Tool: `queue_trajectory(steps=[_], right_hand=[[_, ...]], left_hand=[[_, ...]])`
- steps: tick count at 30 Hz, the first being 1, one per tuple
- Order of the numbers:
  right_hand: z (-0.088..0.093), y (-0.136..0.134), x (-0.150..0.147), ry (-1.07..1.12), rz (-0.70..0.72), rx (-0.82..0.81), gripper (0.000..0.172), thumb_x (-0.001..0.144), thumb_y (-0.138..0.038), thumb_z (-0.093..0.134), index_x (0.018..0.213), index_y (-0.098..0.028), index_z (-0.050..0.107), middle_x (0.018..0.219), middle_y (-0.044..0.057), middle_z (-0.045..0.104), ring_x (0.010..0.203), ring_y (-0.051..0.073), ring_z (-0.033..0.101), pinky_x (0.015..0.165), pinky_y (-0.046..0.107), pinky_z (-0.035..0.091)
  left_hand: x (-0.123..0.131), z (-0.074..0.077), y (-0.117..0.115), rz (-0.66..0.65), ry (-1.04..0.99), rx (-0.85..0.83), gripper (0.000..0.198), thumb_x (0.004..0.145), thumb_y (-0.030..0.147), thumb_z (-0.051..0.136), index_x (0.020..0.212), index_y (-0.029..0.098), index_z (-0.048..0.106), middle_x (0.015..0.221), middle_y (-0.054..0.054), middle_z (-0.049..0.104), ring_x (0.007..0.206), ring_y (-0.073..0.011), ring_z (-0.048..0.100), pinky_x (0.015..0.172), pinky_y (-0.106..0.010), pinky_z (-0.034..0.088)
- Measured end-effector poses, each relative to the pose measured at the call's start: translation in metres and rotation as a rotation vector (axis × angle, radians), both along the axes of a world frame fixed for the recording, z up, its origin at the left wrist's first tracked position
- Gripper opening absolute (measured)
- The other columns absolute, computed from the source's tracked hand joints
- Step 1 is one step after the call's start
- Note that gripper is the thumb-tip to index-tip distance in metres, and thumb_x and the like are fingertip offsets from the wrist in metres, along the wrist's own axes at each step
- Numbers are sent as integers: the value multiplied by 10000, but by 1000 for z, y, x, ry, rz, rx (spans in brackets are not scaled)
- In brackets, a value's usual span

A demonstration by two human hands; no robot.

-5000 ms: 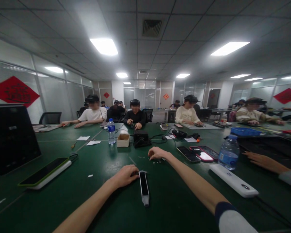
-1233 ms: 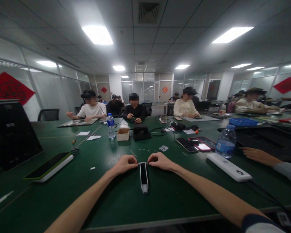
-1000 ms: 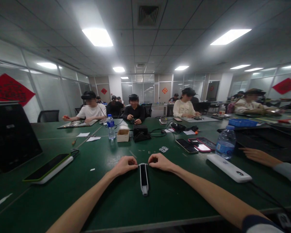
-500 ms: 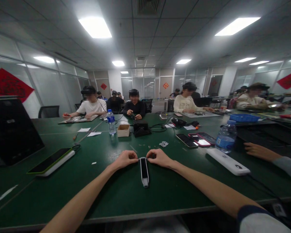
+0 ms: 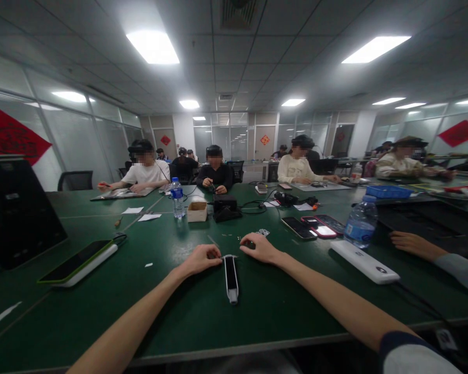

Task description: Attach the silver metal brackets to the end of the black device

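Observation:
A slim, long device [image 5: 231,278] with a white rim and a dark face lies on the green table in front of me, its narrow end towards me. My left hand [image 5: 201,259] is closed in a pinch at the device's far left corner; the fingertips partly hide what they grip. My right hand [image 5: 260,248] is off the device, just beyond its far right corner, with thumb and forefinger curved and slightly apart. Tiny bits [image 5: 239,238] lie by its fingertips. Small metal plates [image 5: 263,232] sit behind the hand, partly covered by it.
A white power bank [image 5: 364,261], a water bottle [image 5: 361,223] and several phones [image 5: 299,227] are to the right, near another person's hand [image 5: 417,244]. Ahead stand a small cardboard box [image 5: 197,212] and another bottle [image 5: 177,197]. A green-edged phone-like device [image 5: 78,262] lies left. People sit opposite.
My right hand has let go of the device's far right corner and moved slightly away and to the right. My left hand stays at the device's left corner.

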State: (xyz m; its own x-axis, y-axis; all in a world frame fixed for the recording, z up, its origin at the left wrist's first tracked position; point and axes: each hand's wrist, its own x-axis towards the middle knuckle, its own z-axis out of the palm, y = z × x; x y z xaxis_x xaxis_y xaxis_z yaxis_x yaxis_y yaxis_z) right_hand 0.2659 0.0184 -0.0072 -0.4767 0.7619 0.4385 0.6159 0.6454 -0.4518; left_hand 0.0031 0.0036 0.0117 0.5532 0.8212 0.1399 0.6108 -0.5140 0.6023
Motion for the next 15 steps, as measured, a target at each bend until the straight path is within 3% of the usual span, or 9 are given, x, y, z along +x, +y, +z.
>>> queue_trajectory(steps=[6, 15], right_hand=[[-2, 29, 28, -130, -266, 82, 237, 920, -250, 455, 975, -143, 659, 971, 97, 658, 918, 197, 569, 847, 339, 430], [-11, 37, 27, -298, -316, 93, 306, 947, -278, 405, 1025, -170, 680, 1022, 119, 646, 974, 231, 544, 841, 346, 398]], left_hand=[[-1, 2, 0, 4, 43, 7, 249, 805, 391, 596, 881, 183, 708, 863, -22, 699, 782, -179, 610, 696, -260, 468], [0, -3, 2, -20, 68, 54, 338, 860, 457, 521, 906, 194, 729, 881, -36, 718, 789, -189, 616, 710, -263, 446]])
